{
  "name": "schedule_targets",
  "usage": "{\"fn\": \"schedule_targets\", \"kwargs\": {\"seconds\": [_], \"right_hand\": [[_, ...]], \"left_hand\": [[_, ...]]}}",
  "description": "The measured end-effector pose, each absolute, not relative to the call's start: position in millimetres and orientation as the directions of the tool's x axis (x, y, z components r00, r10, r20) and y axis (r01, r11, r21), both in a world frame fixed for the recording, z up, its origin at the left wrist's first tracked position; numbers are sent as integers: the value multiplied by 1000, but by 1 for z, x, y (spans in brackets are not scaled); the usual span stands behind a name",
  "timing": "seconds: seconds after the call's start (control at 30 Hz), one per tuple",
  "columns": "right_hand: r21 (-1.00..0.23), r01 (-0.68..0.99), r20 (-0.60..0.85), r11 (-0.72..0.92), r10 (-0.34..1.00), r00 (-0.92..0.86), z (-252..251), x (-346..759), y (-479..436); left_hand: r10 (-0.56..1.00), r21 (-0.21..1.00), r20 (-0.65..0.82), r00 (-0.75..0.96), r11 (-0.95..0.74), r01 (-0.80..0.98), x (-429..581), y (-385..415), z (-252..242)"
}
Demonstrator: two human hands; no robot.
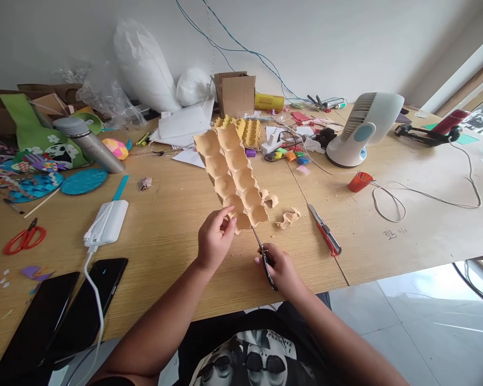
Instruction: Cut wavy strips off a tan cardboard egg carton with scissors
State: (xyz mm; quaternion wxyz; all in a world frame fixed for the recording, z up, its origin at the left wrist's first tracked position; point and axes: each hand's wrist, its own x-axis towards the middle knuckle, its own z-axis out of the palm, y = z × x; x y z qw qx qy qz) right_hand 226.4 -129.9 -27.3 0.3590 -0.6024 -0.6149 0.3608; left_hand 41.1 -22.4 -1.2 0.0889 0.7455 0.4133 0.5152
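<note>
My left hand (217, 238) pinches the near end of a tan cardboard egg tray (230, 174), thumb on top. The tray has two rows of cups and ragged edges, and it tilts up away from me over the table. In my right hand (282, 266) is a pair of black-handled scissors (263, 251), fingers around the handles. The scissor tips reach the tray's near edge, beside my left thumb. Whether the blades are apart is hard to make out. Torn cardboard scraps (288, 218) lie just right of the tray.
A red utility knife (324, 229) lies to the right, near a red cup (360, 182) and a white fan (364, 128). On the left are red-handled scissors (25, 237), a white power bank (107, 222) with a cable, and two dark phones (89, 300). A cardboard box (235, 94) stands at the back.
</note>
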Motion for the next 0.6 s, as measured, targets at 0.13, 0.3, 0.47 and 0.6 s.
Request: {"fn": "schedule_targets", "kwargs": {"seconds": [0.13,0.3,0.47,0.6], "right_hand": [[-908,420,-34,-11,998,-48,-22,224,-133],[-934,358,-36,-13,998,-56,-22,223,-137],[-887,461,9,24,999,-36,-25,226,-140],[-882,470,5,22,999,-37,-23,227,-140]], "left_hand": [[632,454,757,168,-693,560,40,-23,-2],[615,437,771,163,-698,567,40,-23,-1],[696,550,708,124,-653,521,41,-25,-1],[712,568,690,127,-643,514,42,-26,-2]]}}
